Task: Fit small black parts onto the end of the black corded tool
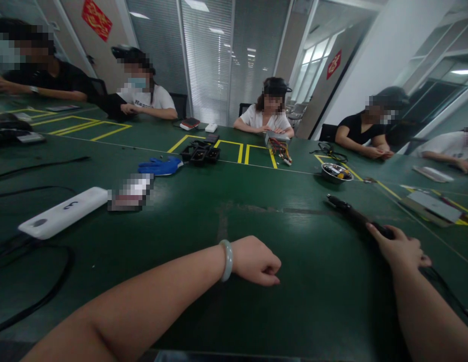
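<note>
Right hand on the electric screwdriver, left hand idle

The person's right hand (402,246) is partly closed around the rear of a dark electric screwdriver (355,216), thumb laid along the handle and fingers curled at the far side. The step in hand appears to be handling this tool; whether it is being taken up or put down cannot be told. A next move with it would likely call for a firmer, fuller wrap of the handle and enough slack in the cable (449,291) behind the hand.

The screwdriver reaches forward and leftward from the right hand, its tip just short of a metal bowl (336,172) of small parts. Whether its shaft touches the green table (313,301) is unclear. It lies well apart from the left hand (254,261), beyond it and to its right. That hand, below a pale bangle (226,260), is curled into a loose fist, with nothing visible in it.
</note>
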`<action>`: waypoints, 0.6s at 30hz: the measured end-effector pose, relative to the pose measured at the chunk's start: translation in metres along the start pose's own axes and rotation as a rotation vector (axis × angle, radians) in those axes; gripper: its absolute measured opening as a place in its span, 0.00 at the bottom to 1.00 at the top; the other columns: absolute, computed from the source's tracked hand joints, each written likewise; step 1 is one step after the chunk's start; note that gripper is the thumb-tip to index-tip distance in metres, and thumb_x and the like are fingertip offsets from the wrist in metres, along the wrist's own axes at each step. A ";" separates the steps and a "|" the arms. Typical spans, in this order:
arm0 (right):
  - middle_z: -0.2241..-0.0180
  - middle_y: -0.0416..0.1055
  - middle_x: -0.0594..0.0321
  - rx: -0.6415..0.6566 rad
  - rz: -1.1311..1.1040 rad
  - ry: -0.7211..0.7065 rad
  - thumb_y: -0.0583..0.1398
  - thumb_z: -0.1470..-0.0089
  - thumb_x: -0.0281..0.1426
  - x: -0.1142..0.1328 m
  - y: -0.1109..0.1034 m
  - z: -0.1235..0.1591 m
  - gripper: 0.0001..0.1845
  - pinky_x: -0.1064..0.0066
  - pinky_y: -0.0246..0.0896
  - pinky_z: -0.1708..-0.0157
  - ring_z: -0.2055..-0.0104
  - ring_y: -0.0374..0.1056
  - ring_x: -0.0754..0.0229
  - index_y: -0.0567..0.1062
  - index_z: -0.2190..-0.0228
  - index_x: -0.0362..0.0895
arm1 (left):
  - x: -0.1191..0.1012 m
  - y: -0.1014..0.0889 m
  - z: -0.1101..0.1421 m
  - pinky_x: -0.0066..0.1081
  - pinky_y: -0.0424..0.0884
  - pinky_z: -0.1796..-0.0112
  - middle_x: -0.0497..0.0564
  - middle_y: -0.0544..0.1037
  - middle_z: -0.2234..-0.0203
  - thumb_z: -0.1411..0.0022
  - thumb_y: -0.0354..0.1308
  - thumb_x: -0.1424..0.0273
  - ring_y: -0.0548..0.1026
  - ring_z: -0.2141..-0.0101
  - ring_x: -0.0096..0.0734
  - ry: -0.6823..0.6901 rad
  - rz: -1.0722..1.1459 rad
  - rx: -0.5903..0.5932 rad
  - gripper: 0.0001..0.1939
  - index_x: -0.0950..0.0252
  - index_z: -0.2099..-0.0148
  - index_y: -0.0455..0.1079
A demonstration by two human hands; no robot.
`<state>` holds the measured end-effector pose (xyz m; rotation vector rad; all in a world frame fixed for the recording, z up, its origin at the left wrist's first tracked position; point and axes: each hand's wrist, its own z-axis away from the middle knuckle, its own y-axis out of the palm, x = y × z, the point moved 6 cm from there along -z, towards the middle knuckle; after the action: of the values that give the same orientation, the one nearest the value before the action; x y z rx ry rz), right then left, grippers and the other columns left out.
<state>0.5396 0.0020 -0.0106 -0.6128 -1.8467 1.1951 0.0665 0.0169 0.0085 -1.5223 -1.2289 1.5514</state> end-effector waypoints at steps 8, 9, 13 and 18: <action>0.55 0.61 0.51 0.140 0.019 -0.549 0.51 0.49 0.59 0.141 0.036 0.095 0.34 0.42 0.47 0.52 0.51 0.59 0.41 0.69 0.47 0.55 | -0.002 -0.002 0.001 0.26 0.58 0.78 0.42 0.69 0.81 0.39 0.55 0.57 0.67 0.79 0.24 0.002 0.000 0.037 0.14 0.62 0.71 0.66; 0.56 0.60 0.52 0.163 -0.003 -0.615 0.52 0.48 0.57 0.158 0.038 0.113 0.32 0.42 0.47 0.51 0.51 0.59 0.42 0.68 0.47 0.56 | -0.002 -0.002 0.001 0.26 0.58 0.78 0.42 0.70 0.81 0.39 0.54 0.57 0.67 0.79 0.24 0.001 0.002 0.039 0.14 0.61 0.71 0.66; 0.55 0.59 0.56 0.215 -0.125 -0.867 0.53 0.46 0.54 0.219 0.040 0.190 0.27 0.43 0.45 0.49 0.50 0.59 0.45 0.68 0.48 0.58 | -0.004 -0.003 0.000 0.27 0.57 0.78 0.42 0.70 0.81 0.40 0.55 0.57 0.68 0.79 0.24 0.002 -0.004 0.037 0.14 0.61 0.71 0.66; 0.54 0.59 0.57 0.308 -0.218 -1.039 0.54 0.45 0.51 0.263 0.039 0.261 0.26 0.45 0.43 0.48 0.51 0.59 0.47 0.65 0.46 0.60 | -0.006 -0.019 0.003 0.28 0.62 0.73 0.44 0.73 0.77 0.38 0.53 0.59 0.70 0.74 0.26 0.055 -0.035 -0.135 0.14 0.62 0.72 0.66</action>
<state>0.1775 0.0874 0.0010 0.4917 -2.3588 1.7688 0.0615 0.0179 0.0275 -1.6087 -1.3448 1.4190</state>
